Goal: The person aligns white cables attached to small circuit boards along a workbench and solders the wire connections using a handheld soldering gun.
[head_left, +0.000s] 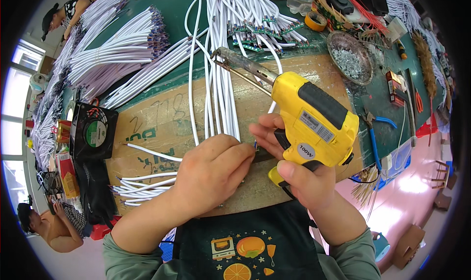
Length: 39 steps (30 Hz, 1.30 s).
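My right hand [314,186] is wrapped round the grip of a yellow and black soldering gun [319,118]. Its metal nose [245,66] points up and left, above a bundle of white cables [223,103]. My left hand [213,169] is closed in a pinch close to my right fingers. A single white cable [154,154] runs into the left hand from the left; the fingertips' exact hold is hidden. More white cables [142,186] lie under the left wrist. Beneath both hands is a worn brown cardboard sheet [162,118] on the green table.
White cable bundles [115,54] lie at the far left, and cables with small green boards [260,32] at the back. A black fan [93,133] stands left. On the right are a bowl of metal bits [351,59], orange tape [315,21] and blue-handled pliers [375,137]. Two people sit at left.
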Tool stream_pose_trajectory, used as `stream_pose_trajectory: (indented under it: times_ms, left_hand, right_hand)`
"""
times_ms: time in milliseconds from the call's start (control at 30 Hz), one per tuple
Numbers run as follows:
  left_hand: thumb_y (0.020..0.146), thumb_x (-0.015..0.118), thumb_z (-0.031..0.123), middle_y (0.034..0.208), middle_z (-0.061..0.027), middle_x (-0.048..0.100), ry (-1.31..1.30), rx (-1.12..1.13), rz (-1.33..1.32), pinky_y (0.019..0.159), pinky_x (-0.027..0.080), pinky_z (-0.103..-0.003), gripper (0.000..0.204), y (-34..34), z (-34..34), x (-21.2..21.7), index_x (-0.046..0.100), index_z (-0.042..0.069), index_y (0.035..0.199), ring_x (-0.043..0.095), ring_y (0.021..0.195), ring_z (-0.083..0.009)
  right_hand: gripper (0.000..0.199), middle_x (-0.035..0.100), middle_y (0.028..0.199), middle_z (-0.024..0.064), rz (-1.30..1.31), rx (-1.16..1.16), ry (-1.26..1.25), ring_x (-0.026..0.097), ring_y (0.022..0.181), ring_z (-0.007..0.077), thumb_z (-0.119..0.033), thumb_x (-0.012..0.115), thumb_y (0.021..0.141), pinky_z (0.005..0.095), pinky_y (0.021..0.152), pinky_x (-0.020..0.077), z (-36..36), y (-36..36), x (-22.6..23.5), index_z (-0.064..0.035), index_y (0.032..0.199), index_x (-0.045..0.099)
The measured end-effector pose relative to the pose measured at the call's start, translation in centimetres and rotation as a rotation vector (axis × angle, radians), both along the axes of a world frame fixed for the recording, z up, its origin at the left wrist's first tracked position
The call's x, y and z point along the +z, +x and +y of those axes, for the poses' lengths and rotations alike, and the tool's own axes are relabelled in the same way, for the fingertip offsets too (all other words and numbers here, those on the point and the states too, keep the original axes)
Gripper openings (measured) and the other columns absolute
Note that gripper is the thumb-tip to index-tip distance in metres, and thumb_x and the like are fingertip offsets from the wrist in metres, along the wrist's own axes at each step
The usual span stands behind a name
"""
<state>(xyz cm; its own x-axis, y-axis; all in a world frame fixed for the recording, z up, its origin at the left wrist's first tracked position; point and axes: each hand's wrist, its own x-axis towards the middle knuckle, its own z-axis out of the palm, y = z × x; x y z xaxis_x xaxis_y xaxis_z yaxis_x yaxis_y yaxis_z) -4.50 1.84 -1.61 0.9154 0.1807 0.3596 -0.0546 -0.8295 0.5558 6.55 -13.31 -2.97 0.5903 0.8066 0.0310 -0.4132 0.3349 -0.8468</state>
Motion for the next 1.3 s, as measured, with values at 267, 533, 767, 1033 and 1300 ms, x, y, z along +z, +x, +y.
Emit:
stream_pose_trajectory:
  times_ms: [267,533,767,1033,1300]
  left_hand:
    - [0.077,0.073,0.007,0.077,-0.0085,0.064,-0.052,0.002,0.034,0.057,0.050,-0.035,0.014,0.0,0.5,0.0,0.069,0.006,0.091,0.063,0.067,-0.0254]
    - [0.076,0.075,0.007,0.077,-0.0081,0.064,-0.086,0.004,0.035,0.057,0.050,-0.034,0.014,-0.1,0.7,-0.3,0.071,0.007,0.090,0.064,0.067,-0.0244]
    - [0.075,0.074,0.004,0.076,-0.0075,0.063,0.026,-0.008,0.034,0.055,0.050,-0.033,0.015,-0.2,0.5,-0.1,0.070,0.005,0.089,0.063,0.065,-0.0236]
    - [0.074,0.074,0.003,0.076,-0.0081,0.062,0.094,-0.032,0.054,0.056,0.050,-0.034,0.016,0.1,0.3,0.5,0.069,0.003,0.089,0.062,0.065,-0.0242]
    - [0.073,0.073,0.002,0.075,-0.0079,0.061,0.154,-0.054,0.080,0.055,0.050,-0.034,0.015,0.2,0.3,1.0,0.068,0.003,0.088,0.061,0.065,-0.0242]
  right_hand:
    - [0.062,0.047,0.138,0.0145,-0.024,0.045,0.053,0.048,0.128,0.0269,0.001,0.059,0.087,0.0404,0.108,0.0394,-2.2,0.2,-0.5,-0.0018,0.143,0.034]
    - [0.054,0.061,0.091,0.0102,-0.063,0.014,-0.190,0.061,0.079,0.0192,-0.023,0.079,0.079,0.0317,0.068,0.0500,-8.9,-1.2,-1.1,-0.0044,0.121,0.050]
    - [0.044,0.058,0.078,0.0060,-0.006,0.000,-0.228,0.056,0.068,0.0136,-0.032,0.079,0.078,0.0261,0.059,0.0446,-12.1,-3.1,-2.9,-0.0006,0.099,0.057]
    - [0.041,0.058,0.075,0.0057,0.066,-0.036,-0.193,0.056,0.066,0.0133,-0.032,0.080,0.077,0.0248,0.057,0.0443,-13.6,-4.0,-4.7,-0.0007,0.092,0.059]
    - [0.041,0.058,0.075,0.0061,0.102,-0.004,-0.134,0.056,0.064,0.0133,-0.030,0.081,0.079,0.0251,0.054,0.0452,-13.9,-4.5,-5.7,-0.0001,0.095,0.058]
